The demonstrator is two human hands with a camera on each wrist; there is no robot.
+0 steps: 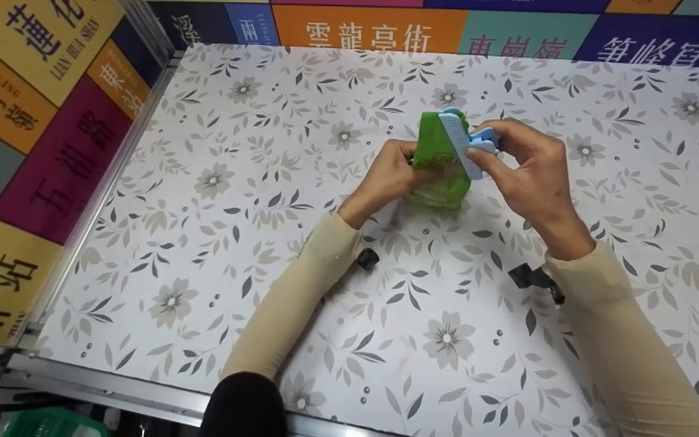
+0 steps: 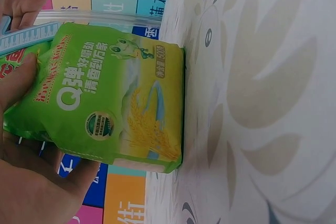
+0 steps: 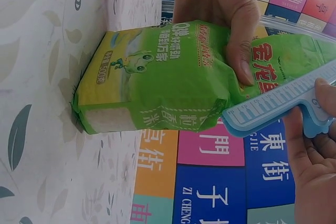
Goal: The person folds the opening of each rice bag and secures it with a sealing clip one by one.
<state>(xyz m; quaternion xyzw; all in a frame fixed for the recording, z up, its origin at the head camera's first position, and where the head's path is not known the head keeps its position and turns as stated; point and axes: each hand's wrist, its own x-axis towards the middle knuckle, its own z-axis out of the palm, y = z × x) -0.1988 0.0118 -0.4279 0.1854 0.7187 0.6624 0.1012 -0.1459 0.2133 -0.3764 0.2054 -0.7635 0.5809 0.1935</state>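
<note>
A green bag of rice [image 1: 429, 139] with a yellow lower part stands on the table; both wrist views show its printed front [image 2: 123, 93] and narrow side [image 3: 178, 108]. My left hand [image 1: 389, 173] grips the bag's gathered upper part, thumb on one face and fingers behind. Slanting across the bag near its top is a light blue bag clip [image 1: 462, 145] with ruler-like marks. My right hand [image 1: 534, 170] pinches the clip's handles between thumb and fingers. Whether the clip's far bar [image 3: 278, 103] bites on the plastic, I cannot tell.
The table [image 1: 301, 243] wears a white cover with grey leaves and flowers. Coloured panels with Chinese writing [image 1: 368, 30] rise at its back and left edges. Small black devices [image 1: 531, 279] sit by each wrist. A green basket [image 1: 52, 423] is below the front left edge.
</note>
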